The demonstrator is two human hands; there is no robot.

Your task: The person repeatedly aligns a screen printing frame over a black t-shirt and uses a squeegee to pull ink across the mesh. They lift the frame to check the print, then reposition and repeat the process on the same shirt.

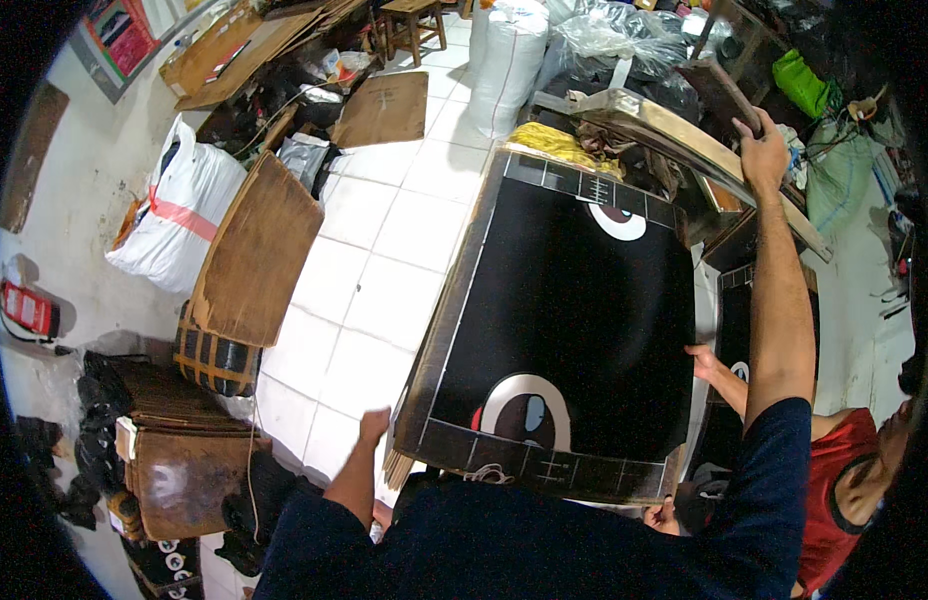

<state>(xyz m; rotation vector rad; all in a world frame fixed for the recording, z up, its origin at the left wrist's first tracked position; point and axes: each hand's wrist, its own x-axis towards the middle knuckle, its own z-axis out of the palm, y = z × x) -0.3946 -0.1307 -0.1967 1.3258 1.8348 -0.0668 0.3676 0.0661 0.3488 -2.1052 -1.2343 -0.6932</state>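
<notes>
A large black sheet (584, 300) with printed eye shapes lies on a slanted board (414, 430) in front of me. Dark strips with white marks run along its top and bottom edges. At the upper right, my raised right hand (764, 152) is closed around a brown, flat wooden bar (722, 92), above a pale wooden frame (674, 125) that rises over the sheet's far corner. Off the board's left edge, my left hand (375, 428) hangs near the board; how its fingers are held is unclear.
Close on my right is a person in a red sleeveless top (844, 465), one hand (702, 362) at the sheet's right edge. Another black printed sheet (736, 320) lies there. White sacks (509, 70), cardboard (382, 108) and a leaning brown board (254, 255) stand around the tiled floor (349, 260).
</notes>
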